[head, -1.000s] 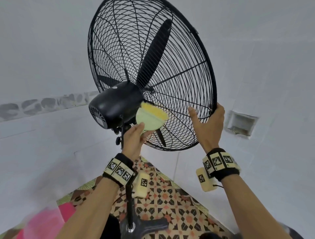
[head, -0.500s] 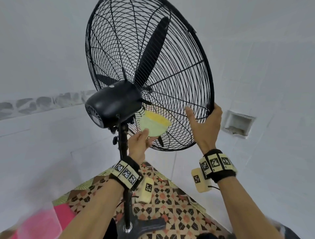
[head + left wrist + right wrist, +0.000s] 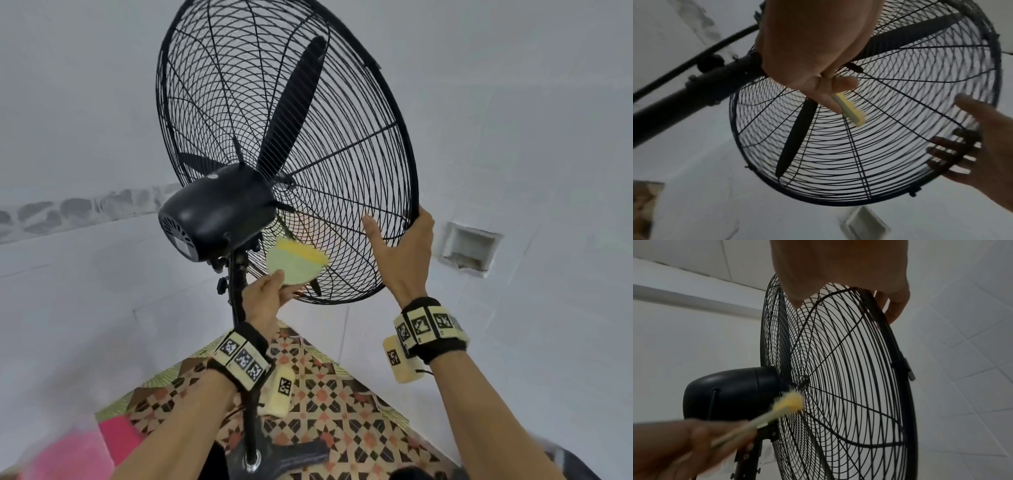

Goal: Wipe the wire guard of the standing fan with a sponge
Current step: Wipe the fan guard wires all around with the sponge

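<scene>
My left hand point(image 3: 263, 298) pinches the lower edge of the sponge point(image 3: 296, 262) between thumb and fingers; its yellow face lies against the rear of the wire guard point(image 3: 342, 171), just below and to the right of the motor housing point(image 3: 212, 212). My right hand point(image 3: 402, 250) grasps the guard's lower right rim, thumb on the rear mesh, fingers curled round the front of the rim. The fan's pole point(image 3: 245, 359) runs down to the patterned floor point(image 3: 342, 411).

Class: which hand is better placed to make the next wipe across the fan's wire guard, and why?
Left. The left hand holds the sponge against the wire guard; the right hand grips its rim, steadying it.
</scene>
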Motion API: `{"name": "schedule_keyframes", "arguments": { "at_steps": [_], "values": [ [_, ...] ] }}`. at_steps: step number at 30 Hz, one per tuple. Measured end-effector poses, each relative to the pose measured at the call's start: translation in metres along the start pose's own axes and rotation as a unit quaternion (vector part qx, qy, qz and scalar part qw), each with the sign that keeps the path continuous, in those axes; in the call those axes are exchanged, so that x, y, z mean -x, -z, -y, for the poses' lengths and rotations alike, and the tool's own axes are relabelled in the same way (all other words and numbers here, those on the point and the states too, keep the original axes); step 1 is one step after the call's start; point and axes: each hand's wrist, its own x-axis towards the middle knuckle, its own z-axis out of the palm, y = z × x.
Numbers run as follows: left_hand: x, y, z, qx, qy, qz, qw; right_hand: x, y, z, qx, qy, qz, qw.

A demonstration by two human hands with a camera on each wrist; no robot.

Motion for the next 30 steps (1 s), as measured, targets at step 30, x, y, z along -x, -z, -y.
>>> {"name": "schedule_keyframes", "arguments": {
  "at_steps": [30],
  "values": [
    [0.018, -0.022, -0.015, 0.023, -0.021, 0.035, 0.999, 0.002, -0.003, 0.010, -0.050, -0.055, -0.020, 0.997]
  ]
}}
